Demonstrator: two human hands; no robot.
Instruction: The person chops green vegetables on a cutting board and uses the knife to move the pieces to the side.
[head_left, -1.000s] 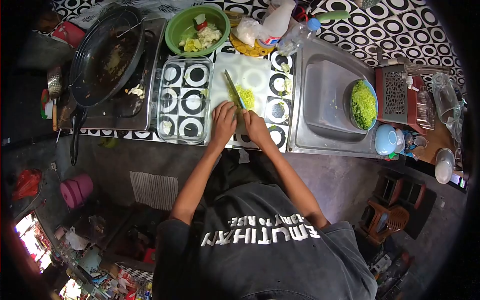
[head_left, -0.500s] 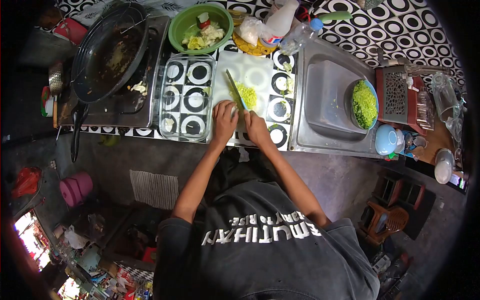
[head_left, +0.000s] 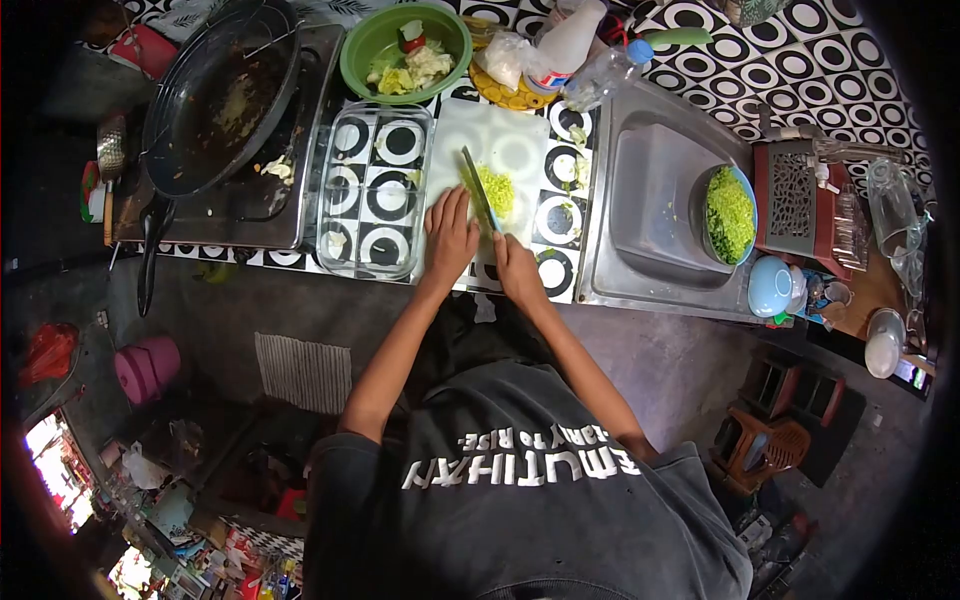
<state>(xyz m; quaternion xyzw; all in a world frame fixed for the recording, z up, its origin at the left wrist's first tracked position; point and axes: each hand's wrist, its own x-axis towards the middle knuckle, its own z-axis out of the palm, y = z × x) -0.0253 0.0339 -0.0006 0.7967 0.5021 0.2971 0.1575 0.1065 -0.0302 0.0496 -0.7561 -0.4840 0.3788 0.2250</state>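
My right hand (head_left: 516, 266) grips the light-blue handle of a knife (head_left: 481, 190), its fingers closed round it. The blade slants up and left over the white cutting board (head_left: 450, 125). Just right of the blade lies a small heap of finely chopped yellow-green vegetable (head_left: 498, 193), perhaps cabbage. My left hand (head_left: 452, 240) rests on the board left of the blade, its fingers stretched out and fingertips close to the knife. Whether anything lies under that palm is hidden.
Left of the board stands a glass dish (head_left: 325, 205), then a stove with a large pan (head_left: 215, 110). A green basin (head_left: 352, 75) with leafy pieces and a bottle (head_left: 570, 45) are behind. In the sink (head_left: 625, 285) sits a bowl of chopped greens (head_left: 730, 212).
My left hand's fingers have gone from curled to stretched out, reaching farther up the board. The knife has shifted slightly right and down and stands more upright.
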